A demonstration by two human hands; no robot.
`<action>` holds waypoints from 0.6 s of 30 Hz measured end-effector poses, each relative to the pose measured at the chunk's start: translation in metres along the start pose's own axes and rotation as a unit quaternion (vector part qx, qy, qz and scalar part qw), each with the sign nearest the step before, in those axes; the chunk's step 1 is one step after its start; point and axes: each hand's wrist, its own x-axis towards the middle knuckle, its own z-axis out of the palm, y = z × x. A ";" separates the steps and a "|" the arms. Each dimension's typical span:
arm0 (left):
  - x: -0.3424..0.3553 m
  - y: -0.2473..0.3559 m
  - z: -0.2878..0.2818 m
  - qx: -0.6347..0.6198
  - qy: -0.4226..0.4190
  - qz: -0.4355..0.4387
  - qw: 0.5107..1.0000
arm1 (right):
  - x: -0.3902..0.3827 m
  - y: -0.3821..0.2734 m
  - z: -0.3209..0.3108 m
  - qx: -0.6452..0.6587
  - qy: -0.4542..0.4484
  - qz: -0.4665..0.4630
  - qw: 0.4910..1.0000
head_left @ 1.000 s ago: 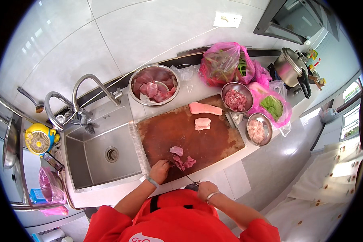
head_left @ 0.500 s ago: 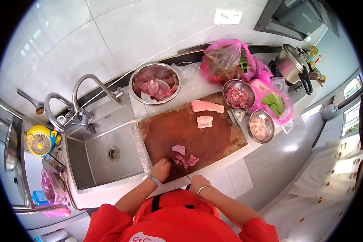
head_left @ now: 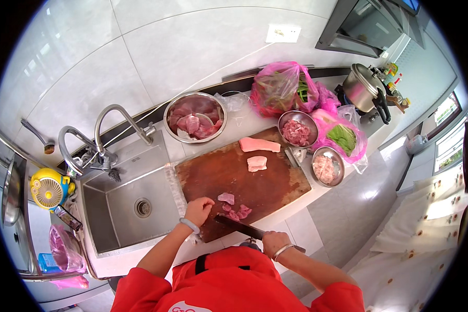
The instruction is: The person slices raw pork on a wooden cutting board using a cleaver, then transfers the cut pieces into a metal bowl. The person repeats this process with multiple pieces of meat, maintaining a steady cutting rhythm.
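A brown wooden cutting board (head_left: 213, 177) lies on the counter. Near its front edge are a pale chunk of raw meat (head_left: 225, 197) and several smaller cut meat pieces (head_left: 239, 212). My right hand (head_left: 276, 243) grips a kitchen knife (head_left: 240, 227), its dark blade pointing left over the board's front edge, just below the cut pieces. Left of the meat, my left hand (head_left: 198, 211) hovers at the board with fingers drawn together; whatever they may hold is hidden. Farther back on the board lie a long pink slab of meat (head_left: 260, 145) and a shorter fatty piece (head_left: 257, 164).
A steel sink (head_left: 130, 208) with a curved faucet (head_left: 114, 108) adjoins the board. Behind it stands a large bowl of meat (head_left: 195, 117). To the right are a bowl of sliced meat (head_left: 298, 128), another bowl (head_left: 327, 166), pink bags of greens (head_left: 285, 89) and a pressure cooker (head_left: 363, 88).
My left hand has drawn away from the meat. My right hand has shifted right with the knife, whose blade now shows clear of the pieces. The whole view has tilted slightly.
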 end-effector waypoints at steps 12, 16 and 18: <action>0.038 0.039 0.023 0.135 -0.347 0.140 0.918 | -0.006 0.007 0.005 -0.031 0.127 -0.024 0.991; 0.051 0.056 0.014 0.024 -0.330 -0.038 0.943 | -0.016 0.027 0.015 0.029 0.057 -0.026 0.998; 0.056 0.050 0.010 -0.084 -0.278 -0.135 0.947 | -0.013 0.027 0.014 0.050 0.011 -0.032 0.998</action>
